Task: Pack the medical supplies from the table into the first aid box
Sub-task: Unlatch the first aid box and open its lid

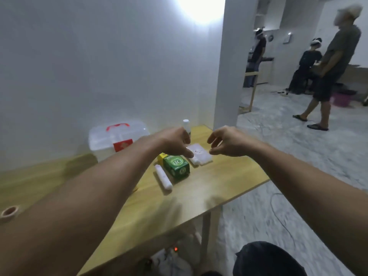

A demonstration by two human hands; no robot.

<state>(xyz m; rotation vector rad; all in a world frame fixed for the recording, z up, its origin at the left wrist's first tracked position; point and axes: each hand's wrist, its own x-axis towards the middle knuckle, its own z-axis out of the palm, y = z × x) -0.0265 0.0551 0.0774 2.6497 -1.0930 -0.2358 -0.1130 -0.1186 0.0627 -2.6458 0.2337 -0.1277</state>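
Note:
A clear plastic first aid box [111, 140] with a red handle and red label stands closed at the back of the wooden table [209, 188], against the wall. In front of it lie a green carton [176, 166], a yellow box [161, 156] behind the carton, a white bandage roll [163, 179], a flat white packet [200, 154] and a small white roll [194, 161]. A white bottle [186, 125] stands at the back. My left hand [175, 143] hovers over the packet, fingers curled and holding nothing. My right hand [225, 143] hovers just right of it, fingers apart.
A roll of tan tape [9, 213] lies at the table's near left. The table's right edge drops to a grey floor with a cable. Three people stand in the room at the far right. Bags and a red light sit under the table.

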